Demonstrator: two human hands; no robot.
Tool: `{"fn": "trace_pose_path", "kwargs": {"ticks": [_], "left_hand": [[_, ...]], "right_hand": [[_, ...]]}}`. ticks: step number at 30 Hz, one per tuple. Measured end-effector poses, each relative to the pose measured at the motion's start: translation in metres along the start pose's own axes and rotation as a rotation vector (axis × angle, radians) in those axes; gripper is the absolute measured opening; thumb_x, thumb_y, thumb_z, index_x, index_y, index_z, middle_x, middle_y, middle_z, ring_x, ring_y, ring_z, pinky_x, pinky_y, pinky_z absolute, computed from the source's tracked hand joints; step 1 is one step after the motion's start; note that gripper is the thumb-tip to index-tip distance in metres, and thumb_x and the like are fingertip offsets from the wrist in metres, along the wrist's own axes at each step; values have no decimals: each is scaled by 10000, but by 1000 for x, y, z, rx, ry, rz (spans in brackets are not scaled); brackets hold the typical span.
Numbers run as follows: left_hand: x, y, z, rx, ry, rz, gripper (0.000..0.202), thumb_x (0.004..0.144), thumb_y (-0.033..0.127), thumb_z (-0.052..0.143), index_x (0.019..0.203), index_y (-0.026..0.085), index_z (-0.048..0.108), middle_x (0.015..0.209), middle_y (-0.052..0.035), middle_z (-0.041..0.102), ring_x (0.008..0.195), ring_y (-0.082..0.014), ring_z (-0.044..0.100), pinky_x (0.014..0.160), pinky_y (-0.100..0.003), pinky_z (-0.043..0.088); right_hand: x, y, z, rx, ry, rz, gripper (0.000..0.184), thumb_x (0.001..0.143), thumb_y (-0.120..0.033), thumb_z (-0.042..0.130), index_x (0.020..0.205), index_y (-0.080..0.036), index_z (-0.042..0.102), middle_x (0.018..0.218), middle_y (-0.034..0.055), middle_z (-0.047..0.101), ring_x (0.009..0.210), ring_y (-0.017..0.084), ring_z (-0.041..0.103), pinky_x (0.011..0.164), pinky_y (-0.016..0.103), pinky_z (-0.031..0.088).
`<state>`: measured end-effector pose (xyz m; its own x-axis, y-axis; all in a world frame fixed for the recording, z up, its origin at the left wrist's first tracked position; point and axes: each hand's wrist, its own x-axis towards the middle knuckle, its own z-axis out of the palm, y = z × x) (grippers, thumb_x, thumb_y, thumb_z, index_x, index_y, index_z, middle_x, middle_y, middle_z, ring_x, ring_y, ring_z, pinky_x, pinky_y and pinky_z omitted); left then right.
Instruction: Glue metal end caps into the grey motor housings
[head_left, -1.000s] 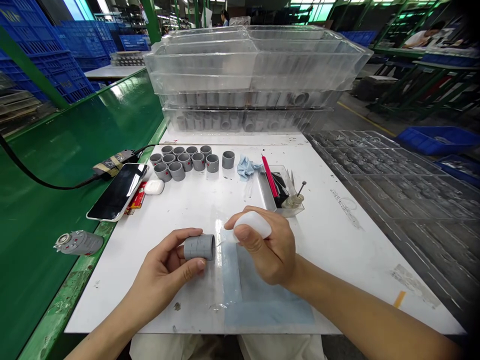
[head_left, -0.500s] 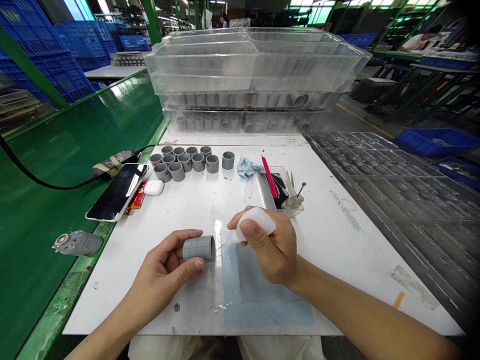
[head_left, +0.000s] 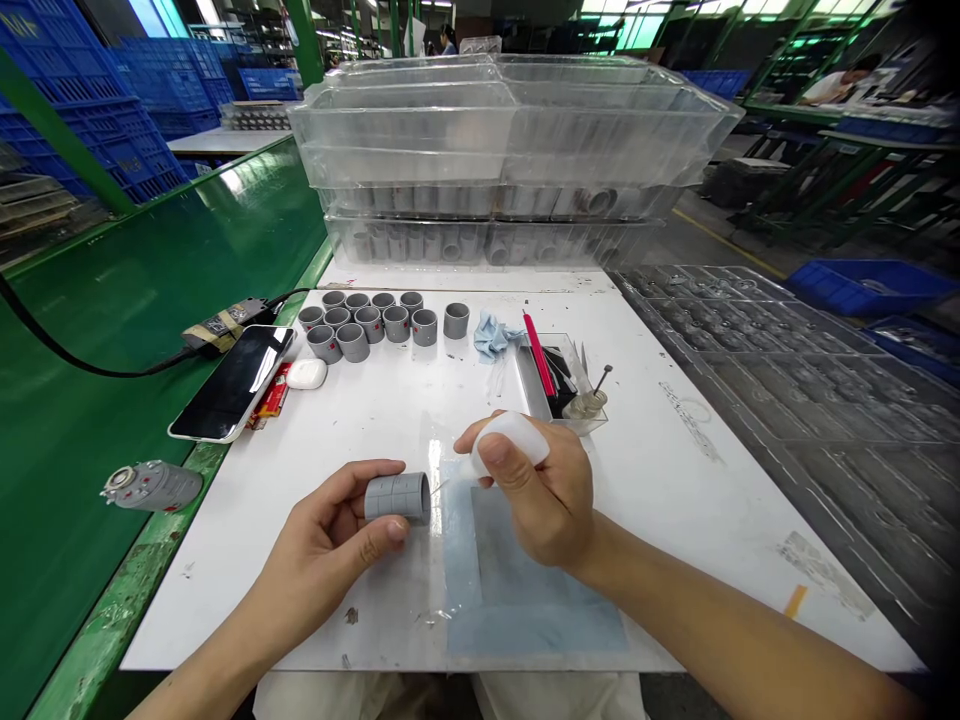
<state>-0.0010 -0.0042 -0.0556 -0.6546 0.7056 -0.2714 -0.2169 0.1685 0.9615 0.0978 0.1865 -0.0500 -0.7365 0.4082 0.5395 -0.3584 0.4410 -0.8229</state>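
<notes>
The left hand grasps a grey cylinder that lies on its side just above the worktop, its thumb at the lower near edge and its index finger along the top, with other fingers curled behind the closed-in end. The cylinder's open rim faces right, toward the right hand, which is wrapped around a white squeeze bottle, thumb pressed on its near side. A thin nozzle runs from the bottle down and left toward that rim, so the cylinder sits between the two hands, gripped by the left one and well short of the right hand's fingers; whether the nozzle's tip touches the rim cannot be told. Beneath the right hand lies a clear sheet with a blue border, its left edge just beside the cylinder. Beyond the hands, a cluster of short grey rings stands upright, with a single grey ring a little to the right, near a crumpled blue cloth. A clear box holding a red-handled tool stands beyond the right hand. A phone and a white case lie to the left, beyond the left hand.
</notes>
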Motion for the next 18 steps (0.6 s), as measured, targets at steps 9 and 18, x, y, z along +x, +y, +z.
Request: {"fn": "trace_pose_path", "kwargs": {"ticks": [9, 18], "left_hand": [[1, -2, -3, 89, -5, 8, 414, 829, 469, 790, 1179, 271, 697, 758, 18, 681, 705, -136, 567, 674, -191, 495], [0, -1, -4, 139, 1, -3, 427, 819, 541, 769, 1158, 286, 711, 725, 25, 661, 676, -143, 558, 673, -214, 497]], "right_hand": [[0, 0, 0, -10, 19, -9, 391, 1040, -389, 518, 755, -159, 655, 703, 36, 661, 527, 95, 558, 486, 263, 398], [2, -3, 0, 20, 25, -14, 407, 1037, -404, 519, 736, -162, 649, 719, 42, 665, 523, 99, 555, 467, 261, 403]]}}
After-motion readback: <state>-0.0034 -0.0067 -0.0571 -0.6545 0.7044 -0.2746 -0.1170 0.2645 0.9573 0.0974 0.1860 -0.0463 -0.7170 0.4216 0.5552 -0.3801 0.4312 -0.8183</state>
